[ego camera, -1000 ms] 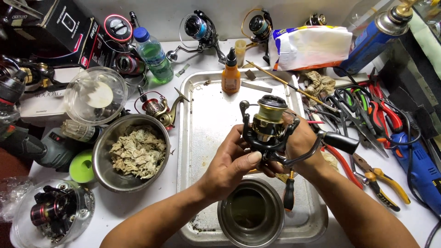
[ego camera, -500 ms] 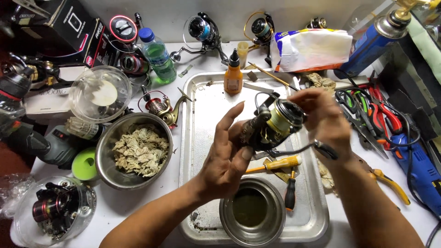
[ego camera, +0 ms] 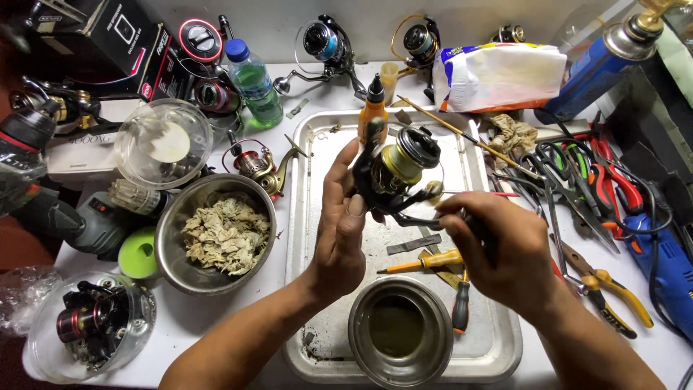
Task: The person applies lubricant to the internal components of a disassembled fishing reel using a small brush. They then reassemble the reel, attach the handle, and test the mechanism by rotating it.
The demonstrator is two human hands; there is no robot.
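Observation:
A black and gold fishing reel (ego camera: 397,170) is held up over a metal tray (ego camera: 315,188). My left hand (ego camera: 341,231) grips the reel's body from the left, fingers upright. On the reel's crank handle, below and to the right of the body, my right hand (ego camera: 498,253) is closed. A yellow-handled screwdriver (ego camera: 426,261) and a black-handled tool (ego camera: 460,307) lie on the tray under my right hand. At the tray's near end stands a small steel bowl (ego camera: 401,332) holding dark liquid.
A steel bowl of crumpled rags (ego camera: 216,231) sits left of the tray. Other reels (ego camera: 253,165), a green bottle (ego camera: 253,83), an orange oil bottle (ego camera: 373,108), clear plastic tubs (ego camera: 162,144), pliers and cutters (ego camera: 599,188), a blue gas can (ego camera: 599,65) and a white bag (ego camera: 498,76) crowd the table.
The reel has been raised and turned so its spool tilts to the upper right. My right hand has dropped from the top of the reel to the crank handle lower down.

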